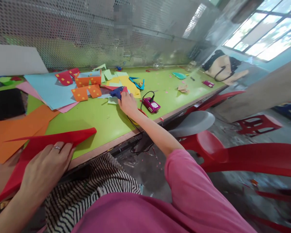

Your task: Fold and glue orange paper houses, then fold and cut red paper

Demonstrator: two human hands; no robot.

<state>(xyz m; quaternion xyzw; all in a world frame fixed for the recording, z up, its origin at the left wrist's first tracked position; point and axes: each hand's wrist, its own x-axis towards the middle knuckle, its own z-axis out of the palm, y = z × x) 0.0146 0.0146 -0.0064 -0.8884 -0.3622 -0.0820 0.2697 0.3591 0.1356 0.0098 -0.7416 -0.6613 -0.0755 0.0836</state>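
Observation:
My left hand [45, 170] lies flat on a folded red paper sheet [50, 140] at the near edge of the green table [104, 118], fingers stretched out, a ring on one finger. My right hand [127, 103] is stretched far across the table, its fingers closed round a blue tool [116, 92] that looks like a glue gun. The tool rests among coloured paper pieces. A black cord runs from that area off the table's edge.
Orange sheets [16, 132], a light blue sheet [47, 89], orange and red cut pieces with yellow dots [83, 87], yellow paper [127, 83]. A purple device [151, 105] beside my right wrist. A black pad [7, 103] at left. Red plastic chairs [232, 155] at right. Perforated metal screen behind.

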